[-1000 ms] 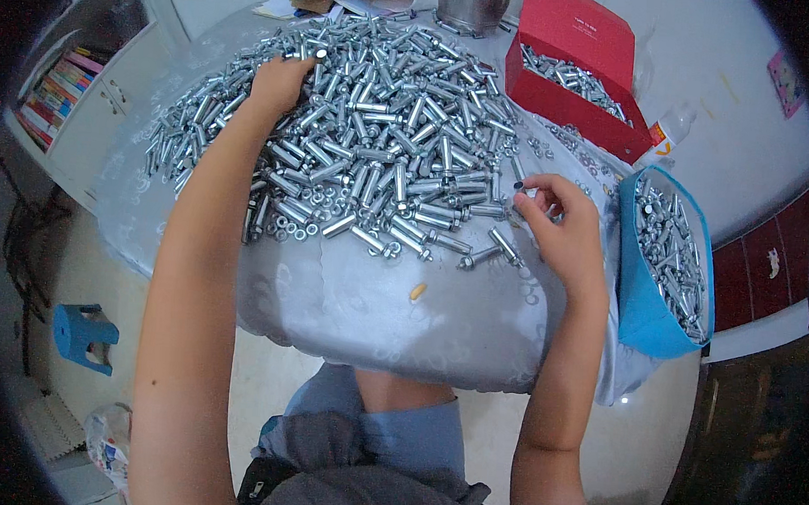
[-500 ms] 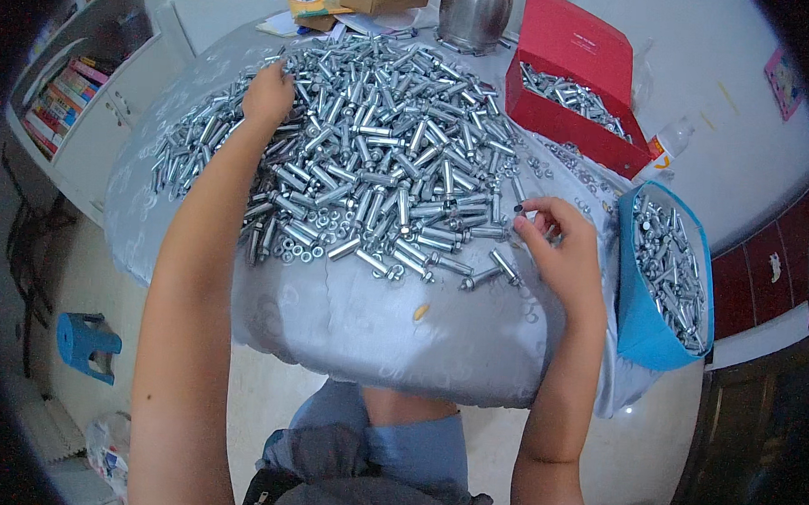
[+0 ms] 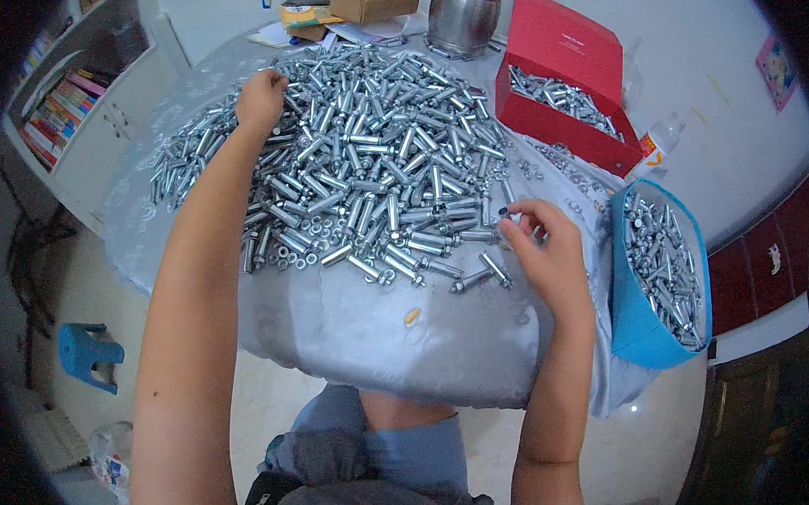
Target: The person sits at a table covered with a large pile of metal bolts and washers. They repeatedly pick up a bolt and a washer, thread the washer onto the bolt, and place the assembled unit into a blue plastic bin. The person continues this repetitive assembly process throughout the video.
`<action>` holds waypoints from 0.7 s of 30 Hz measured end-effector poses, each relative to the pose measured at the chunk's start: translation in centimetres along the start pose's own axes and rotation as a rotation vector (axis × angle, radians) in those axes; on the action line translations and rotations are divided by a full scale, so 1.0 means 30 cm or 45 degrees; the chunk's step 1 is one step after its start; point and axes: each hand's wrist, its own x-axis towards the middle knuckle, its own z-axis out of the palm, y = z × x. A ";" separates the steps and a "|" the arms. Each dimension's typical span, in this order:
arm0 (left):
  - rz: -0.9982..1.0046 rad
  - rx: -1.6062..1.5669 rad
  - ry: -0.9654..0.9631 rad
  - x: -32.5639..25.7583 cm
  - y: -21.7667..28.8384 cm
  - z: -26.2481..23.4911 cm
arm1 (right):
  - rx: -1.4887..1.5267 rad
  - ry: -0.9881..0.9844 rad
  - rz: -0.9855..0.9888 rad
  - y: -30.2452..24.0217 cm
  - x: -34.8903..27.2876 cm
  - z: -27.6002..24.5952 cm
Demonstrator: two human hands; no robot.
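Leftward over the pile of metal bolts (image 3: 363,165), the left grip (image 3: 261,100) had shifted; its fingers were bent, and whether it held anything I couldn't tell. Right of the pile, the right grip (image 3: 549,247) pinched a small dark-ended piece (image 3: 504,212).

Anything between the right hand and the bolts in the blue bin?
Just the bin's own near wall, standing between the right hand and the bolts. Short of it there's tablecloth; nothing else visible stands in the way.
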 end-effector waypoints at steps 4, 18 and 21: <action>-0.129 -0.924 -0.002 0.056 0.077 -0.097 | 0.041 0.046 -0.013 -0.006 0.007 0.012; -0.113 -2.091 -1.364 -0.649 0.622 -0.160 | 0.775 0.088 0.146 0.019 0.016 0.012; -0.204 -2.278 -1.375 -0.663 0.604 -0.155 | 0.960 -0.016 0.167 -0.007 0.021 0.014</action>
